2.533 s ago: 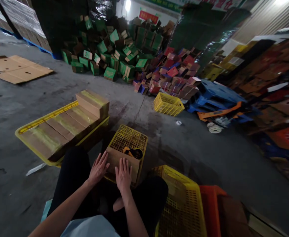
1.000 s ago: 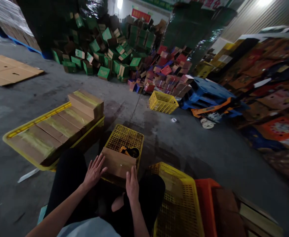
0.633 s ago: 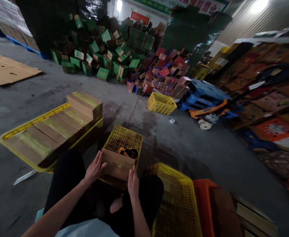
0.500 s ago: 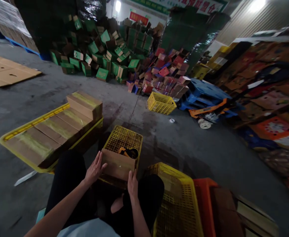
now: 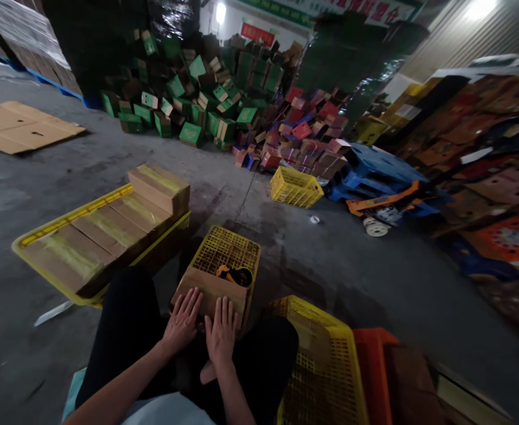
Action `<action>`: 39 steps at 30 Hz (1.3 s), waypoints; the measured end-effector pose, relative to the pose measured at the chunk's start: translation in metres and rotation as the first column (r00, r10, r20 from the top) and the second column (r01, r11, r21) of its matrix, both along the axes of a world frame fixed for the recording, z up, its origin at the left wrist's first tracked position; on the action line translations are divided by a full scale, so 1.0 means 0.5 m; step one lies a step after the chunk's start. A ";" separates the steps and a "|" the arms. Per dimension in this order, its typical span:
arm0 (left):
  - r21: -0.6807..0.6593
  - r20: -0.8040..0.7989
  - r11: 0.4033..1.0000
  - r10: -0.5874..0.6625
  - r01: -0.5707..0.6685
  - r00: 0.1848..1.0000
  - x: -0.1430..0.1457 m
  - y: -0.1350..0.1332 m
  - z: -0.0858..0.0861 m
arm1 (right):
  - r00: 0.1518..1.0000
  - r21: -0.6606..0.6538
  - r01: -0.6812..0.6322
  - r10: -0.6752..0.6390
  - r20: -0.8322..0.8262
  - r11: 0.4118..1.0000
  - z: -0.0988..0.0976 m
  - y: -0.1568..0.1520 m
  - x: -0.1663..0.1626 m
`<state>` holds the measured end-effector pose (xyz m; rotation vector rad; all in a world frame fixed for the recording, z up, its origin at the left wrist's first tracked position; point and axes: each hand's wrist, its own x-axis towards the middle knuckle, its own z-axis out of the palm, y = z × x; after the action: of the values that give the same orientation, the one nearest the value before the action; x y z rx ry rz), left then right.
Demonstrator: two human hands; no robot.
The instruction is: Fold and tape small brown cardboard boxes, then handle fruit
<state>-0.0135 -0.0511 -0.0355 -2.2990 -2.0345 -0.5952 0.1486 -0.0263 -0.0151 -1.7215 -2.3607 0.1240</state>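
A brown cardboard box (image 5: 215,284) rests on an upturned yellow crate (image 5: 230,248) between my knees. My left hand (image 5: 183,317) lies flat on the near part of the box, fingers stretched out. Beside it, my right hand (image 5: 221,332) is also flat against the cardboard, its fingers pointing away from me. Just beyond the box, a yellow-and-black tape dispenser (image 5: 235,275) lies on the crate's mesh. The near side of the box is partly hidden by my hands.
On the left, a yellow crate (image 5: 24,248) holds several taped boxes (image 5: 108,225). To my right stand another yellow crate (image 5: 352,366) and an orange crate (image 5: 374,348). Farther off are a small yellow crate (image 5: 295,188), a pallet jack (image 5: 385,203) and heaped green cartons (image 5: 191,133).
Both hands have left the box's two ends and come together on its near part, palms down. The view has shifted slightly left.
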 end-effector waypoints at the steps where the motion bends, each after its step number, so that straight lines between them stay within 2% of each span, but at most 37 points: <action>1: 0.000 -0.006 1.000 -0.006 0.006 1.000 -0.001 0.001 0.002 | 1.000 0.006 0.000 0.000 0.002 1.000 -0.001 0.001 -0.001; 5: 0.016 -0.045 1.000 -0.014 0.015 0.999 -0.009 0.005 -0.001 | 0.998 0.016 -0.053 0.053 -0.022 0.998 -0.006 0.001 -0.022; 9: 0.067 -0.076 0.998 -0.011 0.016 0.997 -0.005 0.001 -0.012 | 0.997 -0.033 -0.065 0.064 -0.047 0.997 -0.006 -0.003 -0.054; 14: 0.053 -0.063 0.998 -0.025 0.028 0.998 -0.009 0.004 -0.010 | 0.995 -0.059 -0.082 0.078 -0.068 0.995 0.007 0.004 -0.054; 17: 0.049 -0.034 0.997 -0.058 0.059 0.998 -0.025 0.019 -0.003 | 0.995 -0.058 -0.076 0.072 -0.073 0.995 0.015 0.022 -0.060; 23: 0.074 -0.021 0.997 0.014 -0.012 1.000 -0.049 0.048 -0.008 | 0.997 -0.086 -0.074 0.072 -0.036 0.994 0.005 0.048 -0.073; 27: 0.077 -0.041 0.997 0.021 -0.018 0.999 -0.048 0.052 -0.012 | 0.996 -0.101 -0.083 0.080 -0.029 0.991 0.006 0.047 -0.071; 33: 0.070 -0.003 0.997 0.039 -0.038 0.999 -0.037 0.092 0.012 | 0.998 -0.130 -0.038 0.031 -0.055 0.991 0.026 0.075 -0.090; 39: 0.076 -0.030 0.997 0.020 -0.017 0.999 -0.035 0.113 0.008 | 0.997 -0.203 -0.074 0.068 -0.039 0.976 0.014 0.097 -0.091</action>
<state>-0.0308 0.0056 -0.0318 -2.2310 -1.9820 -0.6208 0.1031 0.0221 -0.0081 -1.7070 -2.4609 0.4167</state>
